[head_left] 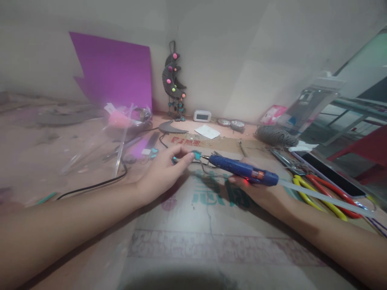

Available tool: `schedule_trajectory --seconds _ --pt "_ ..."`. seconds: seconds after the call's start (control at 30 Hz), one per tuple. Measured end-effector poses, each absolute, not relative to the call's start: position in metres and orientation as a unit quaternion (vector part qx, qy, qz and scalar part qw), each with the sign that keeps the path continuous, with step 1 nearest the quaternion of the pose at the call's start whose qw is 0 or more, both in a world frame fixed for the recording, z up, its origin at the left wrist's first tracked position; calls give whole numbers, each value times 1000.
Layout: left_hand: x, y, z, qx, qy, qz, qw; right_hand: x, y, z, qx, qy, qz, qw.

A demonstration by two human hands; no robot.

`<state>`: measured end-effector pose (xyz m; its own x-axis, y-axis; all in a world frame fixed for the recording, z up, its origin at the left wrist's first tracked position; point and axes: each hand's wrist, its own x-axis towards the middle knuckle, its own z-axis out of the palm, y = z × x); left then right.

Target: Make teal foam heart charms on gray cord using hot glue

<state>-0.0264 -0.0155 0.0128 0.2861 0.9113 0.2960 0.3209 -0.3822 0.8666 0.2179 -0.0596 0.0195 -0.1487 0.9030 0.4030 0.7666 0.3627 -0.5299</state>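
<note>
My right hand (pixel 246 183) is wrapped round a blue hot glue gun (pixel 238 167), whose red light glows. A long translucent glue stick (pixel 320 196) sticks out of its back end. The metal nozzle points left and meets, or nearly meets, a small turquoise piece (pixel 196 155). My left hand (pixel 169 167) pinches that piece between thumb and fingertips. A thin grey cord (pixel 204 169) hangs below it; whether it is joined to the piece I cannot tell.
Pliers with yellow and red handles (pixel 320 197), a phone (pixel 328 173) and grey yarn (pixel 276 136) lie at right. A grey crescent (pixel 173 128) and white clock (pixel 202 116) stand behind. A moon hanging (pixel 172 78) and purple sheet (pixel 121 74) lean on the wall. A black cable (pixel 93 186) runs left.
</note>
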Motion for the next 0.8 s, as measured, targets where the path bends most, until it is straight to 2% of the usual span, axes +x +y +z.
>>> schedule_trajectory --seconds 0.8 --pt "-27 -16 10 720 424 406 370 213 -65 26 -588 -714 129 358"
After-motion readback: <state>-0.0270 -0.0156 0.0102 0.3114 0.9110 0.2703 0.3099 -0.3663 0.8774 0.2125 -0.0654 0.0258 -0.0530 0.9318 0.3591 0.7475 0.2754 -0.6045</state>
